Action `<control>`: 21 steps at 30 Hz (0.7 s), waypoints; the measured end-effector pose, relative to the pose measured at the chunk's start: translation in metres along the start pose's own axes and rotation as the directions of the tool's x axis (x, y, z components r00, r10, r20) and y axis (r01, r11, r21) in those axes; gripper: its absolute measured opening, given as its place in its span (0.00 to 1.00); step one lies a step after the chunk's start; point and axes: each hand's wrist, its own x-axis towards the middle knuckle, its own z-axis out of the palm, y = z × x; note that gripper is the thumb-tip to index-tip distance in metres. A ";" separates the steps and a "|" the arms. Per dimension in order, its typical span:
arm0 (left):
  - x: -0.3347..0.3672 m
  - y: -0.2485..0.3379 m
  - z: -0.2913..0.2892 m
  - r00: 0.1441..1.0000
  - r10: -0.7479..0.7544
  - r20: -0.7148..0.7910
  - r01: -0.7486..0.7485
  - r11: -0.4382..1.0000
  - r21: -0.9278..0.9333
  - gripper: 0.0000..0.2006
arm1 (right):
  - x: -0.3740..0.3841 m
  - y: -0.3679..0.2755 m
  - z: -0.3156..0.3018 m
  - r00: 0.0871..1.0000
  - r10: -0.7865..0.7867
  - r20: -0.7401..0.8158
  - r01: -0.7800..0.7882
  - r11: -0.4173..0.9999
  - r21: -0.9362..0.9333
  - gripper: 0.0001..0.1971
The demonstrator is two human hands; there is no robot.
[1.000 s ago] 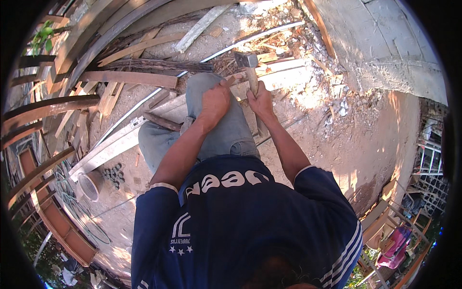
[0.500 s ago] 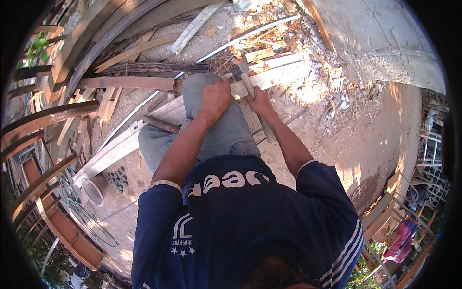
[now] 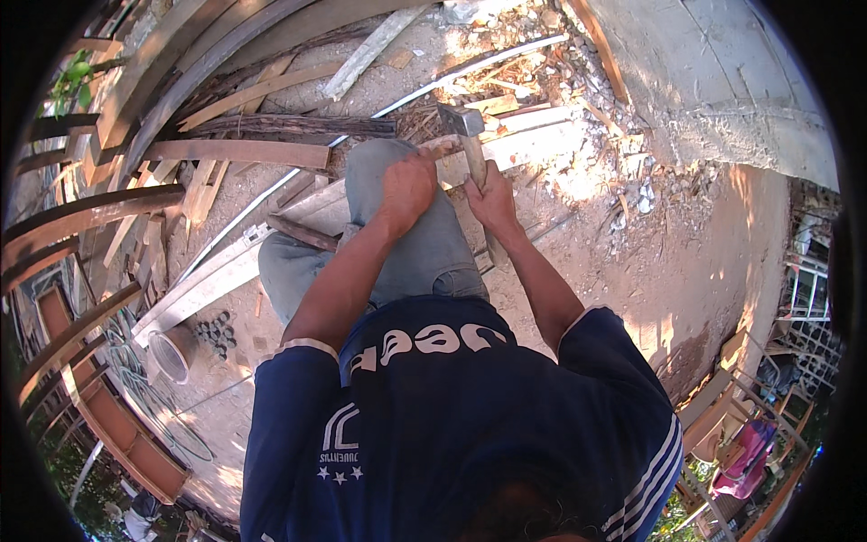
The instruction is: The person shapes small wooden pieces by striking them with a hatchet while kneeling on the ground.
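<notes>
My right hand (image 3: 492, 199) is closed round the wooden handle of a hammer (image 3: 474, 154). Its blocky grey metal head points away from me, raised a little past my left hand. My left hand (image 3: 408, 187) is closed over my bent knee, fingers wrapped. A short brownish piece (image 3: 441, 146) shows just beyond its fingers, close to the hammer head; what the fingers grip is mostly hidden. A long pale board (image 3: 203, 285) runs slantwise beneath my leg and shows again beyond the hammer as a sunlit plank (image 3: 533, 135).
Curved brown timbers (image 3: 239, 154) and offcuts crowd the left. A bucket (image 3: 172, 355), dark round objects (image 3: 215, 334) and a coiled hose (image 3: 149, 397) lie at lower left. Wood chips and rubble (image 3: 587, 154) litter the ground ahead, beside a concrete slab (image 3: 722, 81). Racks and a pink bag (image 3: 748, 456) stand right.
The hammer head has risen away from my left hand, slightly farther off and to the right. My right hand has shifted a little toward me. My left hand stays almost in place.
</notes>
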 end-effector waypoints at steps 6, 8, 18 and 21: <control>0.001 0.003 -0.005 0.998 0.053 -0.015 -0.053 0.999 0.009 0.11 | -0.033 0.033 0.025 0.996 -0.068 -0.050 0.069 0.998 0.012 0.13; -0.005 0.007 -0.008 0.999 0.042 -0.010 -0.041 0.997 0.060 0.10 | -0.035 0.066 0.034 0.991 0.045 0.129 -0.011 0.968 -0.250 0.13; 0.001 0.002 0.003 0.997 0.042 -0.070 -0.046 0.998 -0.047 0.09 | -0.016 0.052 0.036 0.991 -0.075 -0.114 0.082 0.995 0.053 0.14; 0.005 0.003 -0.006 0.998 0.037 -0.051 -0.037 0.999 0.012 0.10 | -0.007 0.068 0.039 0.995 0.052 0.085 -0.037 0.985 -0.171 0.17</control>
